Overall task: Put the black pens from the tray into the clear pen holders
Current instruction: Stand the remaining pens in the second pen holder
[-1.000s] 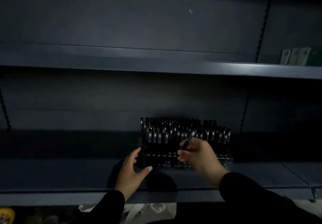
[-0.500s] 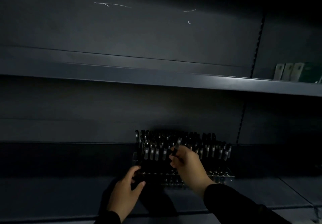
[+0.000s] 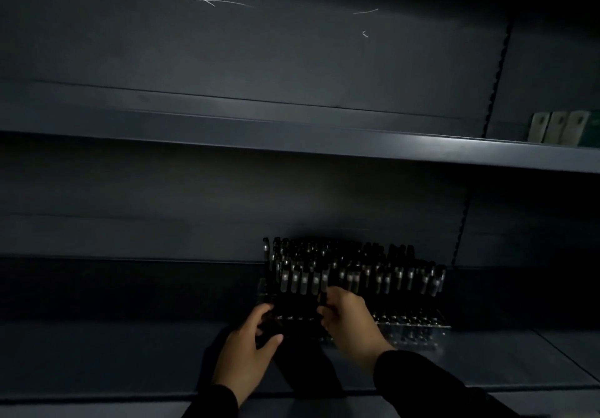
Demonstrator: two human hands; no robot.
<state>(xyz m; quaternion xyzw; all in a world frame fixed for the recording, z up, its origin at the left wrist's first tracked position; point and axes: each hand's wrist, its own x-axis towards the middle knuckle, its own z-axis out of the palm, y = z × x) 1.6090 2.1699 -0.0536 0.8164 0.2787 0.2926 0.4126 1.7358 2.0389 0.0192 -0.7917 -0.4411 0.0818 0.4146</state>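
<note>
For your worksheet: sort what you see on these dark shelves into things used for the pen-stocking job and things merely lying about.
Job:
- clear plastic pen holder
- upright black pens
- left hand, steadying it
- right hand, pinching a pen

Lying about:
- pale flat packets, upper shelf

One view only, from up on the head, looking forward and a bit down into dark shelves. Close to the lower shelf, with both hands low in the middle: left hand, right hand, right at the pen holder. Tilted a little, so the upper shelf runs downhill to the right.
</note>
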